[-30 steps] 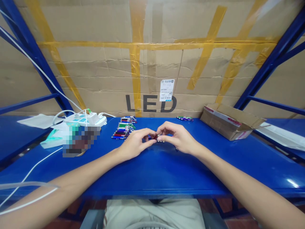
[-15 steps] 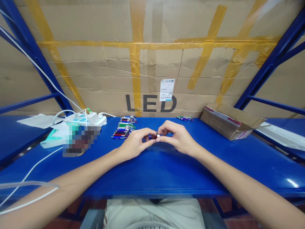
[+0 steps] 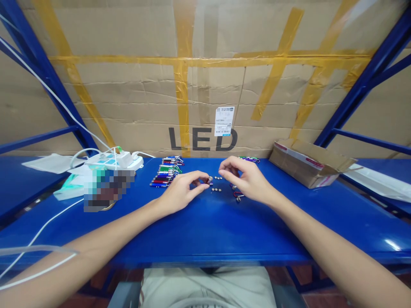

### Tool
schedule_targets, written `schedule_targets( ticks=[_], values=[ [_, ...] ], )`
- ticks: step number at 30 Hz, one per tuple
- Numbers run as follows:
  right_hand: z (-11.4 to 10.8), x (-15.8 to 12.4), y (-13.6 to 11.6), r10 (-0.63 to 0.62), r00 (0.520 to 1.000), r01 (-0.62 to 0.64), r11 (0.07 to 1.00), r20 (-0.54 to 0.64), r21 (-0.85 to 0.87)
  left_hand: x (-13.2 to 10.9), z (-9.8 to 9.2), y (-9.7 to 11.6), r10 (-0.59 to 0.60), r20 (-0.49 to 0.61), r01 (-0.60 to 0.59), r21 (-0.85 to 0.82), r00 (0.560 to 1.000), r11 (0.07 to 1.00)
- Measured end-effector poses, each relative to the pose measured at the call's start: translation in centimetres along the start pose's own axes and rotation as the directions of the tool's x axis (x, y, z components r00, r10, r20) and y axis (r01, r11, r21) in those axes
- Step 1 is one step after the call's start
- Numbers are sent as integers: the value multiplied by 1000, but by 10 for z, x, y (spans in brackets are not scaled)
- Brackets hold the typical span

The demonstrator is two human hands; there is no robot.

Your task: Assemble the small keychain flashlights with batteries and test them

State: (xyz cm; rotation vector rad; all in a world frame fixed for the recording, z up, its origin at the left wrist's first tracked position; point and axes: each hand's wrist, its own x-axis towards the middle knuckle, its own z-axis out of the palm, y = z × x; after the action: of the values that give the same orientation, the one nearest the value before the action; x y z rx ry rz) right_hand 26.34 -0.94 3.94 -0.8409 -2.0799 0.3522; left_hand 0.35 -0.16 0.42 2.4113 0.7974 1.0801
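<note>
My left hand point(image 3: 184, 190) is closed, thumb and forefinger pinching a small flashlight tube point(image 3: 210, 182) with a round silvery end; most of it is hidden by the fingers. To its right, my right hand point(image 3: 247, 179) hovers above the table with fingers curled and thumb close to the forefinger; whatever lies between the tips is too small to make out. Several small button cells point(image 3: 217, 190) lie on the blue table between the hands, and more cells point(image 3: 218, 178) lie just behind. A red clip with a metal end part point(image 3: 238, 196) rests under my right hand.
Several coloured keychain flashlights point(image 3: 167, 173) form a column left of my left hand. A few more flashlights point(image 3: 248, 159) lie at the back. An open cardboard box point(image 3: 298, 164) stands at right. A white power strip point(image 3: 128, 160) with cables and a blurred item point(image 3: 109, 190) are at left.
My right hand has drawn away from my left, to the right, and the cells and red clip now show between and below them. A small white piece seen at the fingertips is out of sight.
</note>
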Motion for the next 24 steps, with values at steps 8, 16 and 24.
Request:
schedule_targets(
  ticks=[8,16,24],
  values=[
    [-44,2,19,282,806,-290,954,521,-68,-2,2,-1,-38,3,38,-62,999,997],
    [-48,0,25,284,642,-301,948,712,-107,-2,1,1,-31,-5,30,-82,1000,996],
    [-42,-2,25,277,622,-284,952,733,-119,-2,0,4,-65,-1,65,-97,998,993]
  ],
)
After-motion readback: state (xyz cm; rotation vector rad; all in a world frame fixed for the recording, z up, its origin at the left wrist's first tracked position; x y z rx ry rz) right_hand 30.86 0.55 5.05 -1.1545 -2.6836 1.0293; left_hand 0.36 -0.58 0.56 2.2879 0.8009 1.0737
